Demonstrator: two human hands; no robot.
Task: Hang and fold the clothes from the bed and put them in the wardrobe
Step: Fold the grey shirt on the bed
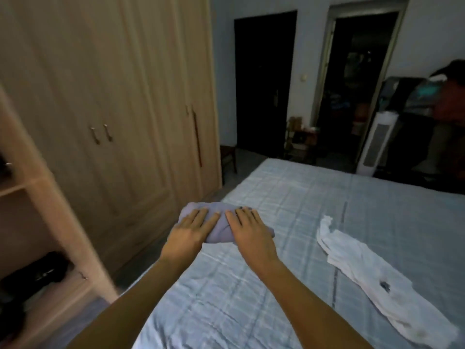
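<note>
Hands flat with fingers straight, the left hand [192,229] and right hand [249,229] press a folded lilac cloth bundle [221,234] on the blue checked bed [276,285] beside the pale wooden wardrobe [113,96]: seemingly folded, not yet stored, while a crumpled white garment [364,268] waits.

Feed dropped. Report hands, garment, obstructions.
Left hand, right hand flat, pressing folded lilac garment on bed. White garment lies unfolded, right. Open wardrobe left; nothing between.

Bedroom, domestic. One bed [302,260] with blue checked cover; tall wooden wardrobe [113,96] left of bed, shelves [15,190] showing; two dark doorways [264,79] beyond bed's far end; white tower appliance [376,144] near bed's far right corner.
</note>
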